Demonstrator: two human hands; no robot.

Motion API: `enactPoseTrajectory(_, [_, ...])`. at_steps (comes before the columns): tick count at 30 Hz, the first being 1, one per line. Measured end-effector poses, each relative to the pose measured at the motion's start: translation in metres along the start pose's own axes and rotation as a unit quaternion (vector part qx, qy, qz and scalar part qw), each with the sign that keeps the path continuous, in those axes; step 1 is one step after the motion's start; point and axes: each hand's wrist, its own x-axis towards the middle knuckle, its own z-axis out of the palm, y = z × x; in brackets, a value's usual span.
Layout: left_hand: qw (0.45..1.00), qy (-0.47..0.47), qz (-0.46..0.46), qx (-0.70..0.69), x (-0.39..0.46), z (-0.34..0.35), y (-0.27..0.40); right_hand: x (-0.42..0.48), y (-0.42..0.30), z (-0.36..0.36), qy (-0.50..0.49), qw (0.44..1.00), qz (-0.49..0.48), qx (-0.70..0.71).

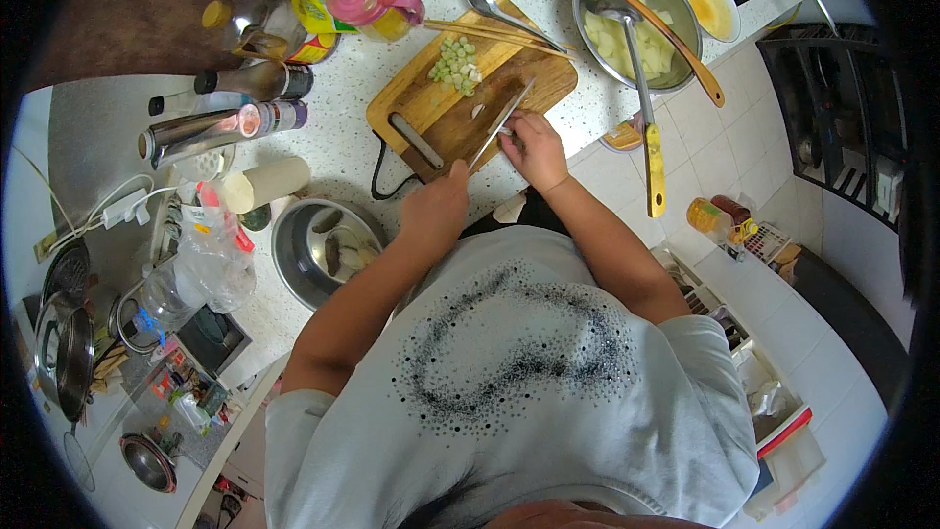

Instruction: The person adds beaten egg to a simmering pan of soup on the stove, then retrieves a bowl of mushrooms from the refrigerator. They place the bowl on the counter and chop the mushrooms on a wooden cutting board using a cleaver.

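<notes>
My left hand (437,206) grips the handle end of a kitchen knife (507,117), its blade slanting up and right over a wooden cutting board (400,99). Beside the blade, my right hand (538,150) pinches a small white piece (506,131), perhaps garlic or scallion, at the board's near right edge. One pale slice (477,112) lies left of the knife. Farther back on the board is a heap of chopped pale-green pieces (455,66), likely scallion. A metal spoon (507,15) and wooden chopsticks (499,37) rest across the board's far side.
Right of the board, a steel bowl (687,7) holds pale chunks, with a yellow-handled ladle (646,117) and wooden spatula (661,22) across it. Beyond sits a bowl of yellow liquid (711,7). A steel pot (290,253) stands by my left arm; bottles (253,81) line the left.
</notes>
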Motion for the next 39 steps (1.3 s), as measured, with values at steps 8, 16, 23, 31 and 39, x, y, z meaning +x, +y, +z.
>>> enactPoseTrajectory(8, [0.999, 0.029, 0.001, -0.028, 0.043, 0.009, 0.010, 0.004, 0.004, 0.001, 0.000, 1.000, 0.002, 0.005])
enactPoseTrajectory(16, [0.994, 0.036, -0.070, -0.076, 0.013, 0.028, 0.001, 0.001, 0.006, -0.008, -0.002, 1.000, 0.007, 0.010])
enactPoseTrajectory(23, [0.996, 0.055, -0.057, -0.034, -0.006, 0.020, 0.004, -0.011, 0.011, -0.010, 0.010, 0.999, -0.009, 0.032])
enactPoseTrajectory(31, [0.997, 0.079, 0.014, -0.018, -0.017, 0.026, 0.002, -0.012, 0.005, -0.012, -0.005, 1.000, -0.005, -0.001])
enactPoseTrajectory(39, [0.994, 0.100, 0.040, 0.004, -0.015, 0.025, -0.002, -0.007, 0.004, -0.010, -0.008, 1.000, 0.012, -0.004])
